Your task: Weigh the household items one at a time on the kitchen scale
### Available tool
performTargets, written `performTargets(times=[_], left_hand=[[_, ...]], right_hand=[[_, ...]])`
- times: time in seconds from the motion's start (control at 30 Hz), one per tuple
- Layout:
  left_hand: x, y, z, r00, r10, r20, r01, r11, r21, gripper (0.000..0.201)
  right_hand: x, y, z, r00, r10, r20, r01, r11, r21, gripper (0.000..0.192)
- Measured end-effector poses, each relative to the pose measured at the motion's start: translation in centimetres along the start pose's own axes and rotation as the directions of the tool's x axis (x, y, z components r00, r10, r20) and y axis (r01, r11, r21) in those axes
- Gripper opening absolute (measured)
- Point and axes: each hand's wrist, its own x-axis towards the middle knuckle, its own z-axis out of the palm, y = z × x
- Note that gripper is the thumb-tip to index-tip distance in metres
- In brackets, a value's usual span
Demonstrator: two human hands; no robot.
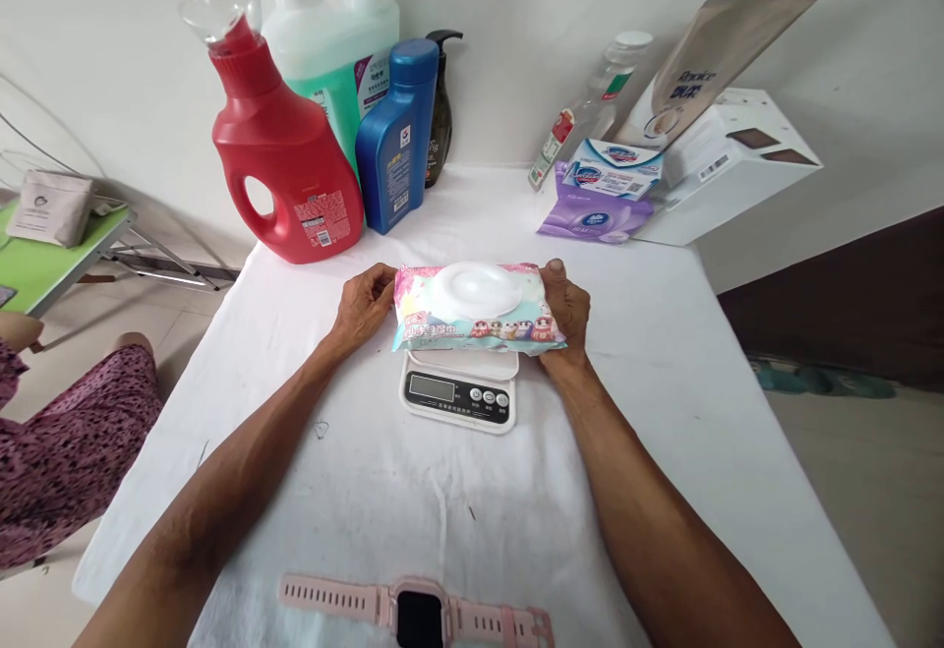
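Toward the near edge of the white cloth-covered table point(369, 491), a pink smartwatch with a dark square face point(419, 614) lies with its strap spread sideways. Beyond it, midway between the left and right edges, sits a white kitchen scale with a black button panel point(457, 402). The pink-and-turquoise soft pack with a white oval lid point(479, 309) is between the two hands, over the far part of the scale; whether it touches the weighing plate cannot be told. The left hand point(367, 306) grasps its left end with bent fingers; the right hand point(566, 314) grips its right end, thumb uppermost. The lid is clear of both hands. Farther off, by the far left corner, stand a red handled plastic bottle point(287, 166) and a glossy blue bottle point(394, 137). Near the far right corner are a purple soft pack point(596, 215) and a white cardboard box point(715, 176).
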Motion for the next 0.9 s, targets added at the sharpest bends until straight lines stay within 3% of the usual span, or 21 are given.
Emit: performTargets(times=[0.2, 0.33, 0.47, 0.6, 0.73, 0.9], left_hand=[[-0.1, 0.1, -0.2, 1.0, -0.015, -0.002, 0.015, 0.999, -0.048, 0.043], [-0.6, 2.5, -1.4, 1.0, -0.002, 0.003, 0.002, 0.989, -0.151, 0.06], [-1.6, 7.1, -2.2, 0.971, 0.208, 0.115, -0.218, 0.972, 0.084, 0.069], [-2.2, 10.5, -0.8, 0.892, 0.315, 0.324, -0.432, 0.804, 0.408, 0.106], [-1.4, 11.5, 0.9, 0.86, 0.267, 0.435, -0.497, 0.629, 0.598, 0.122], [-0.4, 11.9, 1.1, 0.856, 0.134, 0.499, -0.475, 0.581, 0.661, 0.104]], right_hand=[[-0.2, -1.4, 0.0, 0.999, 0.051, -0.014, -0.05, 0.996, 0.073, 0.079], [-0.2, -2.2, -0.1, 0.999, 0.03, -0.015, -0.029, 0.994, 0.104, 0.081], [0.0, -2.4, -0.1, 0.999, 0.047, -0.004, -0.046, 0.988, 0.148, 0.08], [0.1, -2.5, -0.3, 0.998, 0.057, 0.032, -0.063, 0.973, 0.222, 0.079], [0.1, -2.6, -0.4, 0.996, 0.072, 0.047, -0.083, 0.951, 0.297, 0.076], [0.1, -2.9, -0.5, 0.994, 0.087, 0.065, -0.104, 0.937, 0.334, 0.075]])
